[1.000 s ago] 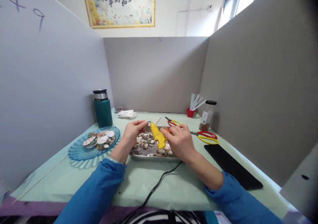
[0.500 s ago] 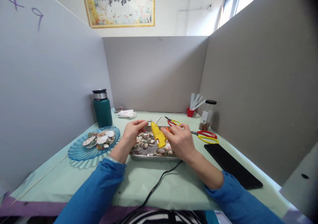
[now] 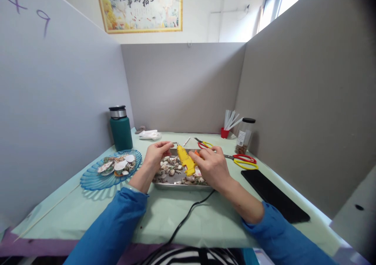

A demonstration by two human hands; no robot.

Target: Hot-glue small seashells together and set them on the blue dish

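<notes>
In my right hand is a yellow hot glue gun with an orange trigger, its nozzle tilted up and to the left. My left hand is closed in a pinch at the nozzle; a small thin piece shows at the fingertips, too small to name. Both hands hover over a metal tray of small seashells. A black cord runs from under my right hand to the table's front edge. To the left, a blue scalloped plate bears larger shells.
A green bottle stands back left near a white packet. At right lie two pairs of scissors, a black slab, a lidded jar and a red cup of glue sticks. Grey partitions enclose the table.
The glue gun's nozzle has shifted slightly left and down, closer to my left fingertips. Both hands otherwise keep their places and grips.
</notes>
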